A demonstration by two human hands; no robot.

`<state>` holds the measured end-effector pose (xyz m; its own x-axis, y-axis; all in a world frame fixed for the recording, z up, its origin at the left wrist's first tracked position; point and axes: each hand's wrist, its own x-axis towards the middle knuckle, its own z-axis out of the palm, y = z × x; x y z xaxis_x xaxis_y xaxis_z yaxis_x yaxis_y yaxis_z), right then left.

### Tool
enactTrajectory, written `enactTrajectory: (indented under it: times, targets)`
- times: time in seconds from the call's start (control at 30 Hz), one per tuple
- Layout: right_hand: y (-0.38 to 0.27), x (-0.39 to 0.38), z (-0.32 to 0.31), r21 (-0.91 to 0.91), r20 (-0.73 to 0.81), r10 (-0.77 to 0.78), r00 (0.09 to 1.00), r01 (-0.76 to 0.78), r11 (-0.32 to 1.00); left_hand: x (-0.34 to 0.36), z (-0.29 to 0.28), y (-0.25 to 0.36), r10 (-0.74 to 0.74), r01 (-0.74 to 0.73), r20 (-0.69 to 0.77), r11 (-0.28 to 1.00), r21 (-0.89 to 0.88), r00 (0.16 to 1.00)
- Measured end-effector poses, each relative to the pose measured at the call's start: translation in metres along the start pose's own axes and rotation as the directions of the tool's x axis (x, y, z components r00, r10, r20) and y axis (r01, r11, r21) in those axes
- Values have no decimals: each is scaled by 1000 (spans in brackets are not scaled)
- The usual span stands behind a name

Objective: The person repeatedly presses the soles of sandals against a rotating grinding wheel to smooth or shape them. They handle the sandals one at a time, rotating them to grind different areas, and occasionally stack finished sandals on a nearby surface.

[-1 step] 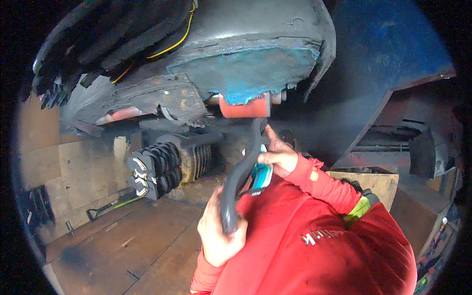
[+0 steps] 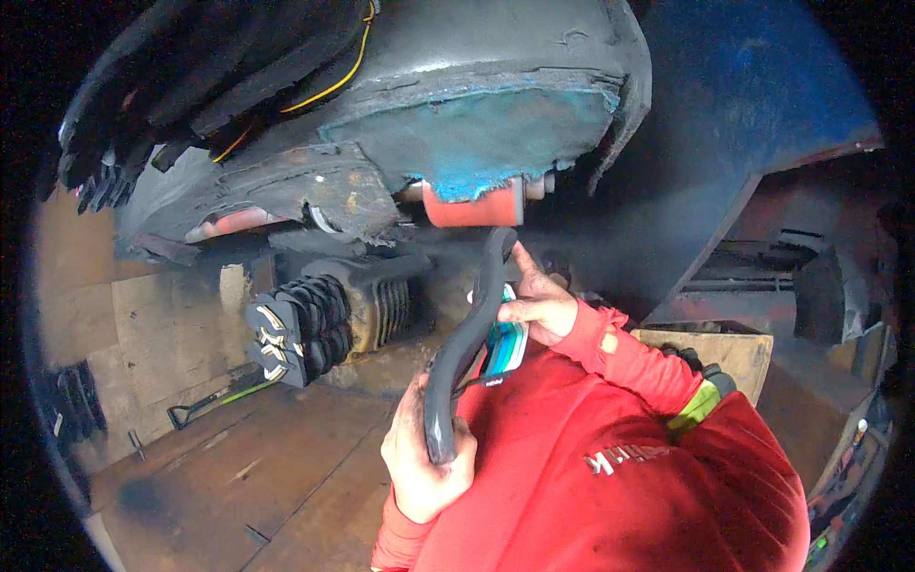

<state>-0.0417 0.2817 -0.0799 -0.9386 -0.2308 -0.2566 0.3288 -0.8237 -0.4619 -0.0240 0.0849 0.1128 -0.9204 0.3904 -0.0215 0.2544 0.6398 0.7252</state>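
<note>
A sandal with a thick dark grey sole (image 2: 464, 348) is held on edge between my two hands. Its striped teal, white and dark strap (image 2: 506, 341) faces my red sleeve side. My left hand (image 2: 426, 467) is closed round the lower end of the sole. My right hand (image 2: 541, 303) grips the upper part, with fingers along the sole and the thumb by the strap. The sandal's upper end is just under a red abrasive roller (image 2: 474, 205); whether they touch I cannot tell. The roller sits beneath a dusty grey machine hood with a ragged blue cloth flap (image 2: 477, 138).
Left of the roller stands a stack of dark soles or sandals (image 2: 297, 329). A green-shafted tool (image 2: 246, 393) lies behind it on the brown board surface (image 2: 219, 486). A wooden box (image 2: 715, 357) with dark items is at right, below a blue panel (image 2: 762, 105).
The sandal has turned slightly, and its lower end has shifted a little downward with my left hand. My right hand keeps nearly the same place.
</note>
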Motion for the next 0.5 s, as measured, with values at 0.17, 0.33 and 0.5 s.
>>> enactTrajectory:
  times: [0.17, 0.33, 0.5]
  targets:
    - [-18, 16, -6, 93, -77, 5, 997, 2, 996, 34, 24, -13, -26, 27, 13, 998, -56, 1000]
    - [-17, 8, 4, -97, 59, 11, 998, -6, 995, -14, 22, -46, 109, -110, -76, 994, 1, 991]
    - [1, -2, 19, -309, 29, 0, 1000, 9, 951, -76, 38, -105, -257, 239, 0, 898, -369, 966]
